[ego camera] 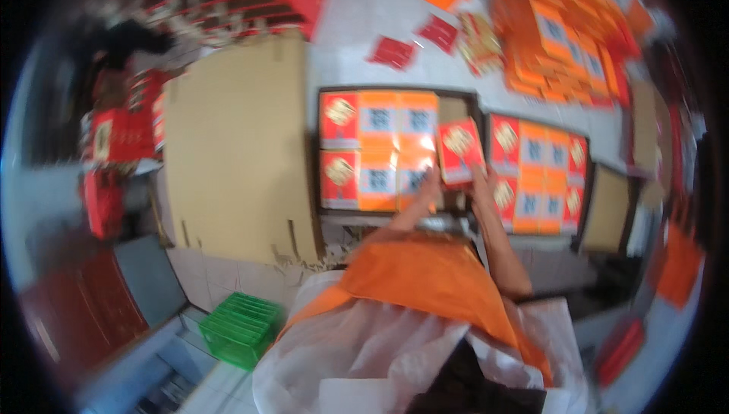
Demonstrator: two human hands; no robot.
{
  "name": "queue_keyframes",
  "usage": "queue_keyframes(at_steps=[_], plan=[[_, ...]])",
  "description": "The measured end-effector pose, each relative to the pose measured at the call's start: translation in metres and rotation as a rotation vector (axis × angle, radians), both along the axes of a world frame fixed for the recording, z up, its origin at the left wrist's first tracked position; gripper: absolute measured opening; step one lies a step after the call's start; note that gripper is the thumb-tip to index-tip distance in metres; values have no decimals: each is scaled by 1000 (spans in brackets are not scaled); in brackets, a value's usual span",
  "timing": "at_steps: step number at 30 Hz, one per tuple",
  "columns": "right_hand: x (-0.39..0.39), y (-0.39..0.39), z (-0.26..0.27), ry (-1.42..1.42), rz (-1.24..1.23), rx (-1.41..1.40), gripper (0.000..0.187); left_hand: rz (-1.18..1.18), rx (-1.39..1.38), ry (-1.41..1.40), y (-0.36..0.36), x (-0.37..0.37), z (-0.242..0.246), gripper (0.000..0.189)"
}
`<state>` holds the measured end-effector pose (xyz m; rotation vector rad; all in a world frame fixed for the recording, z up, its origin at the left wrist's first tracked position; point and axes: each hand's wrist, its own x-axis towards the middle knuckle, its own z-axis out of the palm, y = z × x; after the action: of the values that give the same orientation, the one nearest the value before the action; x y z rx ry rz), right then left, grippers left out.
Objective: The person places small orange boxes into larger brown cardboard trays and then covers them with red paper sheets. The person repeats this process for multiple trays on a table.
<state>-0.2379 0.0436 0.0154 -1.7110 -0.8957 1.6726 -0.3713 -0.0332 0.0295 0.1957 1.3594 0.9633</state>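
Observation:
Between my two hands is a red box with a gold design, tilted over the right part of an open carton. My left hand is at the box's lower left corner, beside orange boxes in the carton. My right hand touches its lower right edge. Red boxes and orange boxes with printed squares fill the carton's left and middle. Motion blur hides the fingertips. A second carton with red and orange boxes stands close on the right.
A large cardboard sheet or carton lies to the left. Red packets, a gold packet and stacked orange boxes are on the white table. A green plastic crate stands on the floor, lower left. Another person's hands show at the top.

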Motion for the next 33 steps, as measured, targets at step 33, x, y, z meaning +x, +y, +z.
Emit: queue_keyframes(at_steps=[33], plan=[[184,11,66,191,238,-129,29,-1050,625,1806,105,-33,-70,83]])
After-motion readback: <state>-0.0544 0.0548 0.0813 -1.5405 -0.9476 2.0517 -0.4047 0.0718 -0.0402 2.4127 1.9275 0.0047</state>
